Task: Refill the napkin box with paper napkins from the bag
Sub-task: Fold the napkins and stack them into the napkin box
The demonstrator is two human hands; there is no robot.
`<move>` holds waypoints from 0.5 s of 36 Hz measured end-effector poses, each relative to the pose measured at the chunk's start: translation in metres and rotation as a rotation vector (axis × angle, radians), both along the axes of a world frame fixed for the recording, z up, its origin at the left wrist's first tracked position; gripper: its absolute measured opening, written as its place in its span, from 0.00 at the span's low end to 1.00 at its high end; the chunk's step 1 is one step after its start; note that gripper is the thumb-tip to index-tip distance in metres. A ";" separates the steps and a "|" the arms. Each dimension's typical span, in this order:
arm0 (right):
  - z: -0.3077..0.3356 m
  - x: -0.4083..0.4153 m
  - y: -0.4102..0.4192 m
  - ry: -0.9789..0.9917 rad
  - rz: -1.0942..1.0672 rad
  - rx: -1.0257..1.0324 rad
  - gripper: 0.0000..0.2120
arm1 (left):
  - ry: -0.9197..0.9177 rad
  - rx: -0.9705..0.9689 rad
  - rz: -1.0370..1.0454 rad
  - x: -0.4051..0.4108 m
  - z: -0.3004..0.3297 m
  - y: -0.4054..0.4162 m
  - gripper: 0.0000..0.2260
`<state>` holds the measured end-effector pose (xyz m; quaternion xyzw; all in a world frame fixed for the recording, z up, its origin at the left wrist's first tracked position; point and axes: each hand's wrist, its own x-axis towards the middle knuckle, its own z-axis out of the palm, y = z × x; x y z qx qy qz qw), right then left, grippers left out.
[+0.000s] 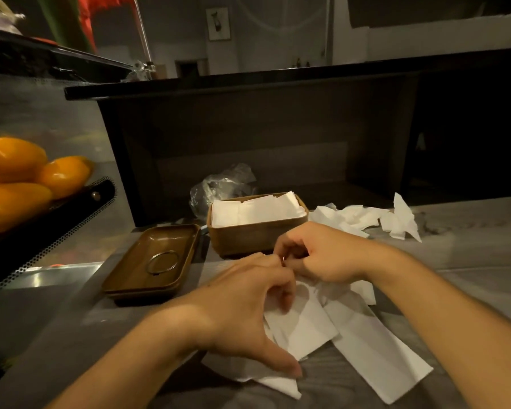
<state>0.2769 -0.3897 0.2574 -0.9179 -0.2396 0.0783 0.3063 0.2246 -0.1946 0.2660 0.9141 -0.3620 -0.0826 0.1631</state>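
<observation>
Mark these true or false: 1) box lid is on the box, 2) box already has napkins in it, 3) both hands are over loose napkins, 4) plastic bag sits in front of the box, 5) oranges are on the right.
1) False. The lid lies upturned beside the box.
2) True. Napkins in the box reach its rim.
3) True. Left hand and right hand work over loose napkins.
4) False. The plastic bag sits behind the box.
5) False. The oranges are at the left.

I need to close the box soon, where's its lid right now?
Head view: the wooden lid lies upside down, left of the napkin box.
</observation>
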 end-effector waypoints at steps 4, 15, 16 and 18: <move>0.001 0.000 0.001 0.015 -0.035 0.034 0.10 | -0.098 0.009 0.011 -0.003 -0.004 -0.007 0.25; 0.002 0.001 -0.005 -0.046 -0.034 0.015 0.07 | -0.250 -0.004 0.024 0.003 -0.019 -0.005 0.12; 0.003 0.001 -0.006 -0.060 -0.032 0.016 0.08 | -0.200 -0.086 0.043 0.005 -0.018 -0.004 0.08; 0.006 0.001 -0.010 -0.081 -0.060 0.048 0.10 | -0.108 -0.270 0.088 0.009 -0.016 -0.001 0.03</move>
